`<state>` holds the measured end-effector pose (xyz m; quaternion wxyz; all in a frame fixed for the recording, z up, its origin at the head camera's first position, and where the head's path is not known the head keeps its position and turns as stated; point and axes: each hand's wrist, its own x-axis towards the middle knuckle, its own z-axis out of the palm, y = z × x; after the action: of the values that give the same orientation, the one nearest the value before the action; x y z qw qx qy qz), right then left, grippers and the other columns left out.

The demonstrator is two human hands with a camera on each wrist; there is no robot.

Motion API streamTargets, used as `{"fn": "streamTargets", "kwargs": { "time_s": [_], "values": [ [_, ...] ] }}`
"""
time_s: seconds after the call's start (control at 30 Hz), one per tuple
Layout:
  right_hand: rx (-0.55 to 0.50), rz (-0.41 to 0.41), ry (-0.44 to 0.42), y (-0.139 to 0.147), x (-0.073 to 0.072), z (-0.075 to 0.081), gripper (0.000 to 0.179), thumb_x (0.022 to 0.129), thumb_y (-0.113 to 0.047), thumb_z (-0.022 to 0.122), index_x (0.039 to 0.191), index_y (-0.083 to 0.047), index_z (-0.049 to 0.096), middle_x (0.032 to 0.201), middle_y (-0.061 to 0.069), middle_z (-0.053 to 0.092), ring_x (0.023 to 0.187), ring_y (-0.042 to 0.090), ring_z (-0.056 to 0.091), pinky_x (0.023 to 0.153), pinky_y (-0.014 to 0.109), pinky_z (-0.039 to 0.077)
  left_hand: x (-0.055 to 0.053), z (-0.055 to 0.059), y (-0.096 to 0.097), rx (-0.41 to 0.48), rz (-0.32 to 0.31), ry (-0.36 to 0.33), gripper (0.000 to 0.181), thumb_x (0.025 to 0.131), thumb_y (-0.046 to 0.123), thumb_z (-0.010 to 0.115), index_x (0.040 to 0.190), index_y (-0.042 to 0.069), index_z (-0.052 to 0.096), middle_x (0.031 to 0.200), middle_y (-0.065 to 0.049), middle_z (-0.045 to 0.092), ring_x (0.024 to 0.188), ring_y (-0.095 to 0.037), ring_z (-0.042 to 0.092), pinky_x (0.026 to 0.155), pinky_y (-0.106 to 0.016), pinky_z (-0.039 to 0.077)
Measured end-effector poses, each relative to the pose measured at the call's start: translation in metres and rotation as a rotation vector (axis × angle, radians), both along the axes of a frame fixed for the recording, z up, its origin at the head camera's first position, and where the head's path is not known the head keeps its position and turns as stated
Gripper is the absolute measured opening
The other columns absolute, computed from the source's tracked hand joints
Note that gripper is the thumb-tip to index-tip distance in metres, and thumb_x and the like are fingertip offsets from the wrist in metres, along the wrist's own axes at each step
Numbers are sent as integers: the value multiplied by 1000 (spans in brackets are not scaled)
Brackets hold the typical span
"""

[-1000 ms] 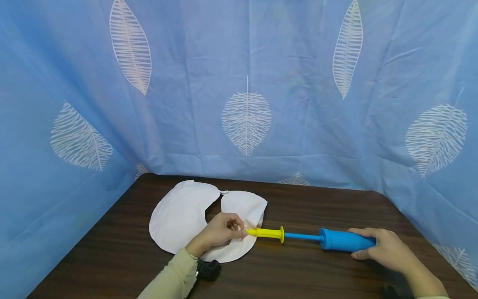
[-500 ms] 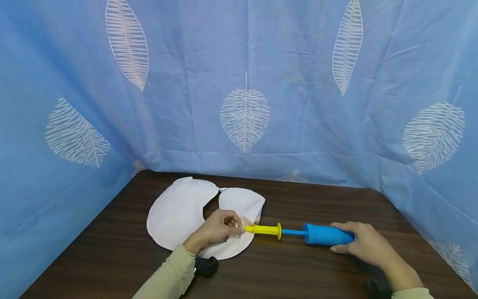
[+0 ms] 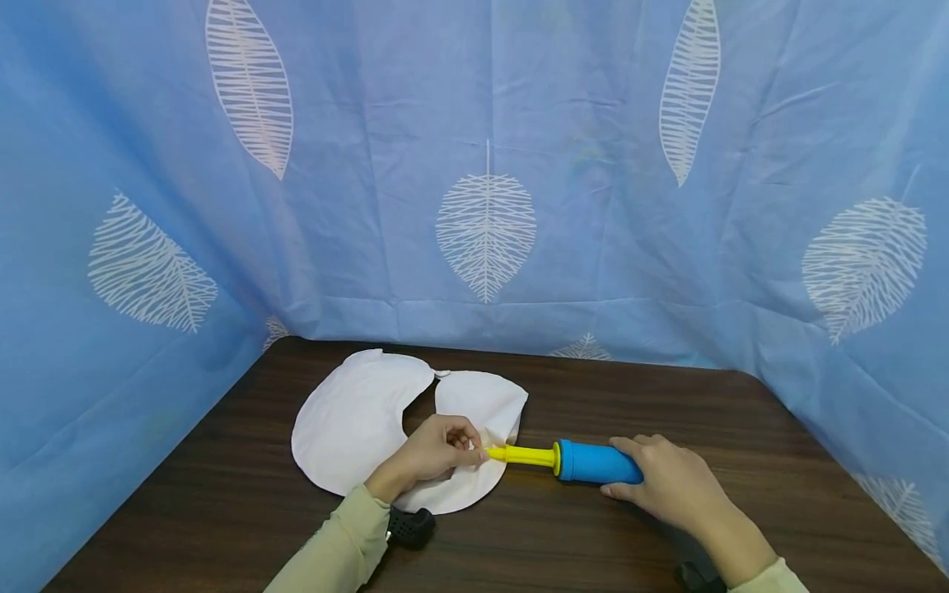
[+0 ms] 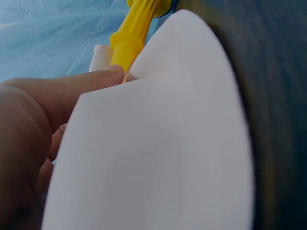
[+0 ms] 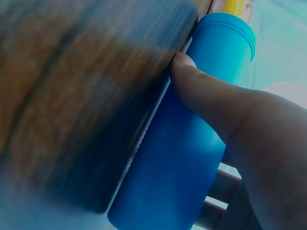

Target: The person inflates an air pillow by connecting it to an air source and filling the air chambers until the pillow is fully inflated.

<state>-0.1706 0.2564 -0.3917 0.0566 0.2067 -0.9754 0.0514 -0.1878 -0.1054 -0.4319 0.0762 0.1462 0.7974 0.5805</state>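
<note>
A white U-shaped inflatable neck pillow point(image 3: 344, 428), mostly flat, lies at the left of the table. My left hand point(image 3: 430, 449) pinches its near right part, where the tip of the yellow nozzle point(image 3: 526, 455) of a hand pump meets it. The left wrist view shows the thumb point(image 4: 91, 82) right at the nozzle's tip; the valve itself is hidden. My right hand point(image 3: 670, 478) grips the pump's blue barrel point(image 3: 596, 463), thumb along one side and fingers round the other. The barrel's front end sits against the yellow flange, with no blue rod showing between.
The dark wood-grain table point(image 3: 593, 535) runs back to a blue curtain point(image 3: 578, 206) with white leaf prints, which also hangs along both sides. Black wrist gear point(image 3: 410, 527) shows below the left sleeve.
My right hand has pushed the blue barrel leftward, and the blue rod has slid out of sight into it. My left hand keeps its pinch at the nozzle tip.
</note>
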Motion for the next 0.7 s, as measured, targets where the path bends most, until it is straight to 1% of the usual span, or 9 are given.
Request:
{"fn": "streamTargets", "kwargs": {
  "time_s": [0.07,0.13,0.23,0.3,0.37,0.43,0.5,0.63,0.7],
  "values": [
    [11,3,0,-1,1,0,84,80,-61,87,147,-15,66,126,16,75,108,35,73,79,55,61,1,1,0,1,-3,11,15,91,11,86,95,3,74,77,1,54,65,-12,46,52,-21,36],
    [9,14,-15,-1,1,-2,87,82,-66,83,153,-20,61,131,17,73,112,39,72,80,60,60,1,1,0,-2,-5,23,15,91,11,85,95,2,74,78,1,54,67,-13,46,53,-21,36],
    [-15,37,-25,0,2,-3,83,87,-68,77,155,-24,58,134,18,71,116,42,70,80,63,60,2,2,0,-1,-9,32,15,91,11,85,96,2,74,78,1,54,68,-14,47,53,-22,36],
    [-30,50,-30,1,3,-4,77,90,-66,74,153,-24,61,134,18,71,115,41,70,77,59,60,2,2,0,3,-13,29,15,91,11,85,96,2,74,78,1,54,67,-13,47,52,-22,36],
    [-45,55,-28,4,2,-4,72,91,-63,76,149,-23,65,132,16,72,112,39,71,72,52,60,1,3,0,5,-18,23,15,91,11,85,96,2,74,78,1,54,67,-13,47,52,-21,36],
    [-53,51,-40,7,2,-3,71,90,-62,77,147,-22,66,132,17,72,112,39,72,69,47,58,1,3,0,3,-22,17,15,92,11,85,96,2,74,79,1,54,66,-12,47,52,-21,36],
    [-61,43,-65,11,1,-1,72,89,-62,78,147,-22,67,134,20,71,114,42,71,67,46,57,1,2,0,-3,-22,18,14,92,11,85,96,3,74,79,1,55,66,-12,47,52,-21,37],
    [-75,-1,-145,25,-3,5,75,88,-62,79,149,-21,65,141,28,66,124,53,65,72,56,58,2,2,1,-12,-18,31,14,93,11,84,97,2,74,80,0,55,66,-12,47,52,-21,37],
    [-82,-18,-179,36,-5,8,77,87,-61,80,150,-19,65,142,30,65,125,54,64,75,58,58,2,2,1,-10,-19,34,15,93,12,84,97,2,74,80,0,55,67,-13,47,53,-21,37]
  ]
}}
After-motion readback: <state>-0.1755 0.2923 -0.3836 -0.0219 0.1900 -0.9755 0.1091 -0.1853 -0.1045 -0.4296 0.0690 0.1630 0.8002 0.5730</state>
